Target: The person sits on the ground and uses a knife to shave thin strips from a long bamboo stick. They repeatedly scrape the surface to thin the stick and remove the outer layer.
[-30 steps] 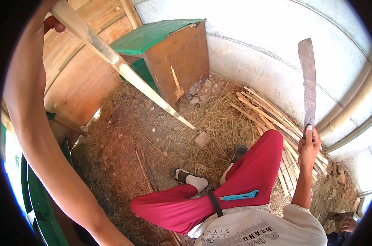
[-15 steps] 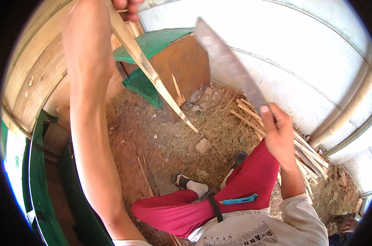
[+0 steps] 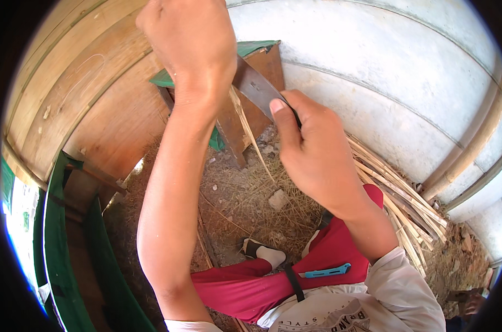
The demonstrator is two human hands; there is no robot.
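My left hand (image 3: 193, 47) is raised at the top edge, closed, its back toward me and its fingers mostly hidden. From behind its wrist a split bamboo strip (image 3: 243, 117) slants down toward a stone block (image 3: 278, 200) on the ground; the strip's upper part is hidden. My right hand (image 3: 313, 146) grips a broad-bladed knife (image 3: 256, 86) by its dark handle, thumb along the blade. The blade's far end passes behind my left wrist, close to the strip; contact between them cannot be made out.
A pile of bamboo strips (image 3: 397, 193) lies at right by the pale wall (image 3: 361, 50). A green-topped wooden box (image 3: 262, 61) stands ahead. Green-lined shelving (image 3: 68, 243) is at left. A blue box cutter (image 3: 325, 271) sits at my waist. Another person's hand (image 3: 475, 303) shows lower right.
My right hand has brought the knife up and left, to beside the strip. My left hand and forearm have shifted right, now covering the strip's upper part.
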